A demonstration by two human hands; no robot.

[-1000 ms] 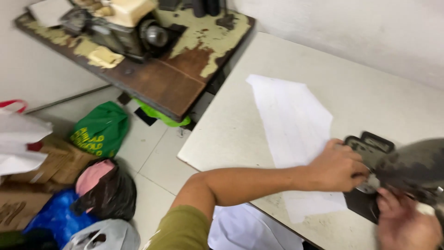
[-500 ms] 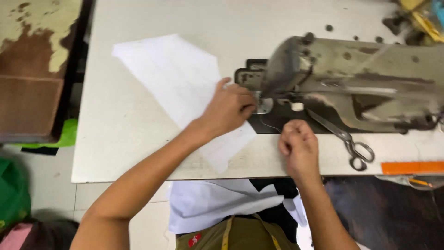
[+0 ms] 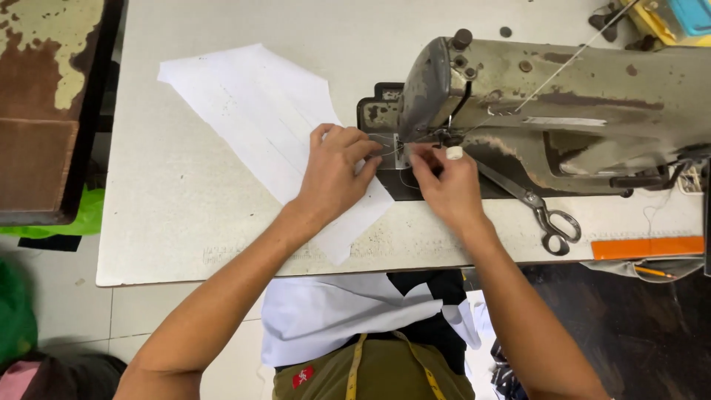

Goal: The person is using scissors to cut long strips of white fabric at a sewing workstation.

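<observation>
A pale grey table [image 3: 185, 222] carries a worn sewing machine [image 3: 563, 111], a white fabric piece [image 3: 252, 111] spread flat, scissors [image 3: 544, 215] and an orange ruler [image 3: 648, 247] at the front edge.

The sewing machine [image 3: 563, 111] runs past the right edge; its needle stays hidden behind fingers [image 3: 426, 159]
</observation>
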